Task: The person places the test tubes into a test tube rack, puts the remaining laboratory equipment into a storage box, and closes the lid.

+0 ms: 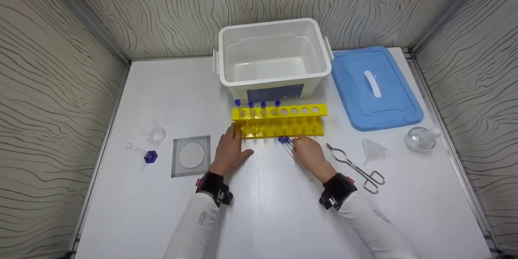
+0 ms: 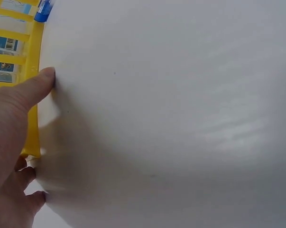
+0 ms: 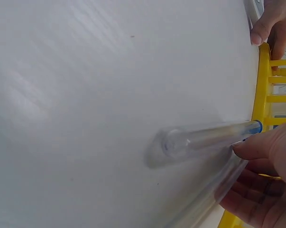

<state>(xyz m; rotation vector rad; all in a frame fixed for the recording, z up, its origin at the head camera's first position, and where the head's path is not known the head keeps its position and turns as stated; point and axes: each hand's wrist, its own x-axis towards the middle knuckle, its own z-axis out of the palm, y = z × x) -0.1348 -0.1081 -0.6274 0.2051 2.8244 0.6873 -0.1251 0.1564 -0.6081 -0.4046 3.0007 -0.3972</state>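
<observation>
While left hand point(image 1: 229, 145), fingers extended, touches rack point(image 1: 283, 123), right hand point(image 1: 309, 153) pinches tube point(image 3: 211, 195); second tube point(image 3: 204, 138) alongside.

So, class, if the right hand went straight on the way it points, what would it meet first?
The right hand would probably meet the yellow rack first, its near edge lying just ahead; depth is unclear, and a blue tube cap also lies close.

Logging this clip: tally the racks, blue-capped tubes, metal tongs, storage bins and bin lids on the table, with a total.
Yellow rack: 1
Blue-capped tubes: 6 (4 standing in the rack, 2 at the right hand)
Metal tongs: 1
White bin: 1
Blue lid: 1
Total: 10
</observation>
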